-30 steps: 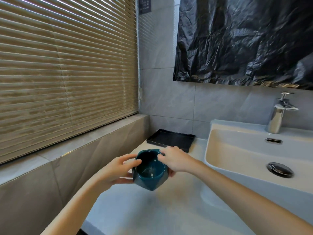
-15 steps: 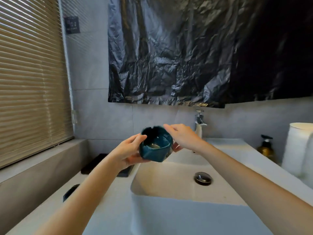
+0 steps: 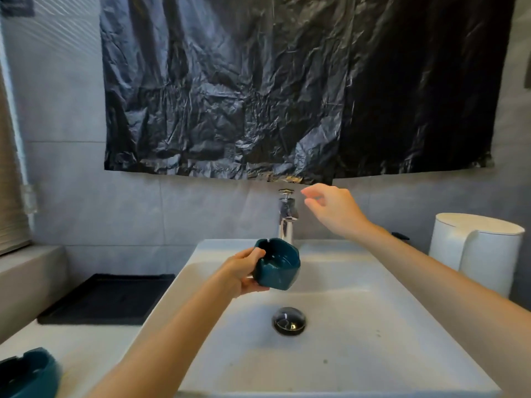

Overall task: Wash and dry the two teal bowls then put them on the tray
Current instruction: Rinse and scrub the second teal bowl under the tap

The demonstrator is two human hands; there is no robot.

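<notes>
Two teal bowls point(image 3: 277, 267) point(image 3: 27, 372) — left fingers point(image 3: 256, 253) grip one; right fingers point(image 3: 313, 193) loosely open, empty.

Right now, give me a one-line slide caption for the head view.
Left hand holds a teal bowl over the sink while the right hand hovers beside the faucet handle.

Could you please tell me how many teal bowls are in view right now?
2. One bowl is held by the left hand over the sink; the other bowl sits on the counter at bottom left, partly cropped.
</notes>
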